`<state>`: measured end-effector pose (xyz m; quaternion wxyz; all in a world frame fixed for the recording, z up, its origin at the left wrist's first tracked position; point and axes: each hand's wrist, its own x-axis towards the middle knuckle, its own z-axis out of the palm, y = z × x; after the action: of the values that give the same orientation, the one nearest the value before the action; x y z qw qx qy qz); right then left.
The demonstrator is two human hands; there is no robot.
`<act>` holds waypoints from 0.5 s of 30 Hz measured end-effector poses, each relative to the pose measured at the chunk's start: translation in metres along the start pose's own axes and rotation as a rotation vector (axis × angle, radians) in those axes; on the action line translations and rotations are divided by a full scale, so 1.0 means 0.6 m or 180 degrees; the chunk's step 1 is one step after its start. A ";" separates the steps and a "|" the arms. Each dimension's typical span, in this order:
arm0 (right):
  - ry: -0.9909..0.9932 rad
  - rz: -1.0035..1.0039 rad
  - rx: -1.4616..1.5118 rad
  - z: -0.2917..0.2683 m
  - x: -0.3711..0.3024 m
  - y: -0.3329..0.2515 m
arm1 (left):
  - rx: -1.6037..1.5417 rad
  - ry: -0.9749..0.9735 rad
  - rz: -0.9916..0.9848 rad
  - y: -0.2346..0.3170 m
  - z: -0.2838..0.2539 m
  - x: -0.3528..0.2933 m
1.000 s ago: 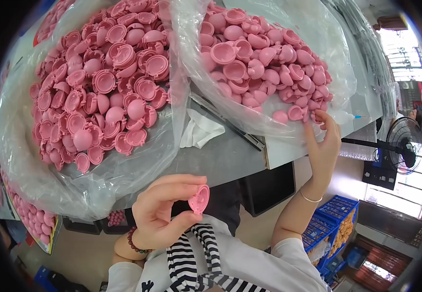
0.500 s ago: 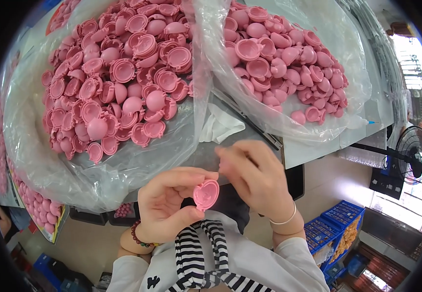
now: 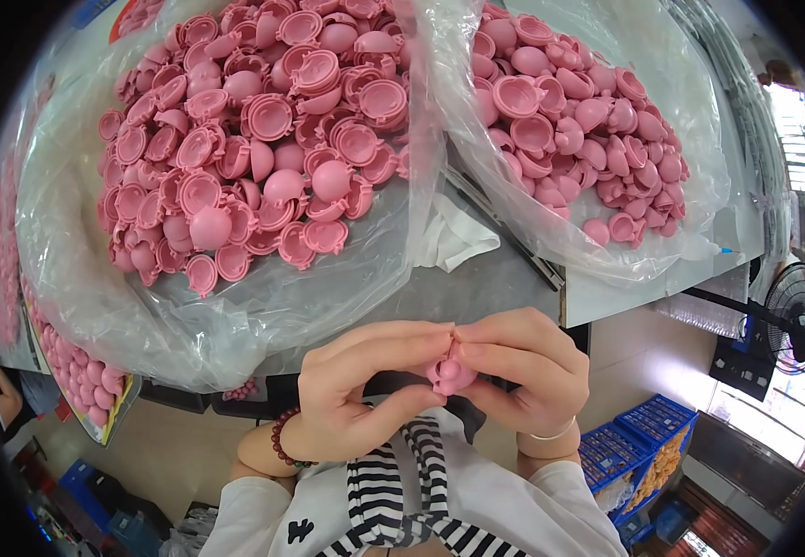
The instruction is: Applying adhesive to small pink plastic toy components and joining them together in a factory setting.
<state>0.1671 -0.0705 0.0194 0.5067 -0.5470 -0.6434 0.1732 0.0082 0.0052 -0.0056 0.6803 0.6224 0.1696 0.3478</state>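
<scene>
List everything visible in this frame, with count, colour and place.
shells: many, pink, left bag on table
shells: many, pink, right bag on table
bags: two, clear, on table
table: one, grey, top half
cloth: one, white, between bags
crates: several, blue, floor lower right
fan: one, black, right edge
part: one, pink, between both hands
left hand: pinching part
right hand: pinching part

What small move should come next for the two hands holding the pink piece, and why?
Probably a firm squeeze inward. The left hand and right hand meet fingertip to fingertip around a small pink piece at the table edge. Whether its parts are fully seated is hidden by the fingers.
</scene>
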 end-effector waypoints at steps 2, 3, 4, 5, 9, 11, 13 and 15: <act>0.0036 -0.0035 0.0038 0.002 -0.002 0.005 | 0.0017 -0.0017 -0.0011 0.000 -0.001 0.002; 0.0076 -0.0061 0.0065 0.002 -0.004 0.007 | 0.0023 -0.0043 -0.0025 0.000 0.000 0.002; 0.0075 -0.0057 0.0069 0.003 -0.006 0.008 | 0.0024 -0.0041 -0.0031 -0.001 0.000 0.002; 0.0125 -0.0016 0.0006 0.004 -0.009 0.008 | 0.0160 -0.0052 0.0060 -0.004 0.001 0.003; 0.0143 -0.0050 -0.0413 0.000 -0.029 0.002 | 0.0148 -0.0221 0.0134 0.006 -0.003 0.016; 0.0259 -0.0171 -0.0255 0.013 -0.032 0.001 | 0.0248 -0.0211 0.0244 -0.003 -0.002 0.015; 0.0307 -0.0269 -0.0067 0.021 -0.033 -0.002 | 0.0348 -0.0202 0.0360 -0.005 -0.001 0.015; 0.0428 -0.0250 -0.0041 0.031 -0.038 -0.001 | 0.0352 -0.0066 0.0175 -0.004 0.004 0.016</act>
<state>0.1487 -0.0846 0.0012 0.5516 -0.5350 -0.6301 0.1119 0.0168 0.0100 -0.0054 0.6369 0.6670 0.1644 0.3500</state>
